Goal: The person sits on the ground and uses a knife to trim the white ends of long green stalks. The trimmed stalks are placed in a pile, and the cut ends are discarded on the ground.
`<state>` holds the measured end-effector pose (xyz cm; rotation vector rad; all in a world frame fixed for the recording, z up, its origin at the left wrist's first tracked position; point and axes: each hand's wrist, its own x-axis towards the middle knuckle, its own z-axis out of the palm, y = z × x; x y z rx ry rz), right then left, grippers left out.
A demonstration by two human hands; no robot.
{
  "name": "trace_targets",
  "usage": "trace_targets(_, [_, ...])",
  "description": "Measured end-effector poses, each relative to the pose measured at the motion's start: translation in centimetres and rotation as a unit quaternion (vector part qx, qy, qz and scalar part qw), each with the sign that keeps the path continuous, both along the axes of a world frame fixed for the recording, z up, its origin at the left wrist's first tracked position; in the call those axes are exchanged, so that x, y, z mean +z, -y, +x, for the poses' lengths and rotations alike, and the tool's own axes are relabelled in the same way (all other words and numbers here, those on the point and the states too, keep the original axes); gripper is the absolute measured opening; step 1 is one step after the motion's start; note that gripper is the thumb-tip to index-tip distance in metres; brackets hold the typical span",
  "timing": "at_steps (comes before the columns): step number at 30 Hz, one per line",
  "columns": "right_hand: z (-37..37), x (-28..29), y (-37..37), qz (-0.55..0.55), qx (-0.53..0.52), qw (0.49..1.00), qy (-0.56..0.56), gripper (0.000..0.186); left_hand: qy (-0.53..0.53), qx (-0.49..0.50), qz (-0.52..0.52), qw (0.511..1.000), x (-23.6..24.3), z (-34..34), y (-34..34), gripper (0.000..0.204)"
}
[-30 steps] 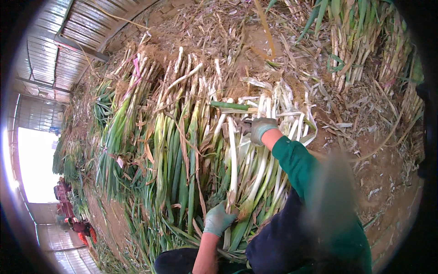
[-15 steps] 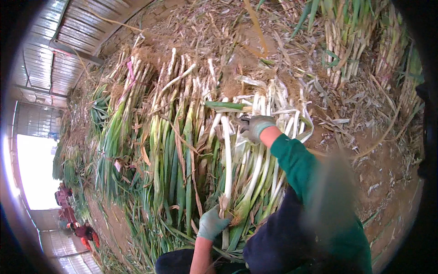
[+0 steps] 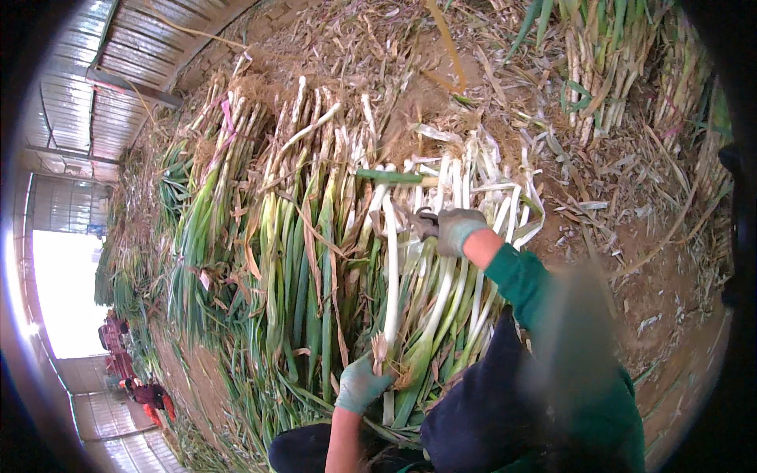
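Note:
My left hand (image 3: 364, 384), in a pale green glove, is closed around a long green onion low in the picture. A dry, frayed tuft (image 3: 379, 351) sticks up from the grip, beside a long white stalk (image 3: 391, 268). Brown roots show just right of the fingers. My right hand (image 3: 461, 230), gloved too, is closed on a small dark metal tool (image 3: 426, 223) with a curved loop; its exact kind is unclear. It is over the white stems of a loose layer of green onions (image 3: 441, 299). Across their tops lies a green rod-like piece (image 3: 390, 176) with a pale end.
Rows of unpeeled green onions (image 3: 303, 229) lie to the left, one bundle with a pink tie (image 3: 227, 117). Tied bundles (image 3: 607, 71) lie at the upper right. Dry husks (image 3: 583, 205) litter the soil. A person in dark and red clothing (image 3: 148, 396) is far left.
My right hand has moved slightly right and down, and more of the dark tool now shows. My left hand stays almost in place, still gripping.

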<state>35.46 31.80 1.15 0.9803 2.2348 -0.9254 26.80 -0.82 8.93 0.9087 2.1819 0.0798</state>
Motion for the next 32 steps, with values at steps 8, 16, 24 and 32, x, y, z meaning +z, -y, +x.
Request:
trace_targets(8, [2.4, 3.5, 3.8, 0.021, 0.081, 0.996, -0.02, 0.044, 0.012, -0.09, -0.049, 0.995, 0.1, 1.0, -1.4, 0.058])
trace_targets(16, [-1.1, 3.2, 7.8, 0.014, 0.217, 0.976, -0.018, 0.05, -0.115, -0.122, -0.069, 0.983, -12.0, -3.0, -8.7, 0.047])
trace_targets(24, [-2.3, -0.9, 2.1, 0.033, 0.063, 0.997, 0.021, 0.051, -0.137, 0.159, 0.23, 0.95, -15.0, -6.8, -8.8, 0.042])
trace_targets(32, [-2.5, 3.9, 7.0, -0.092, 0.224, 0.969, 0.045, 0.064, -0.123, 0.125, -0.051, 0.983, -15.1, -9.9, 0.9, 0.037])
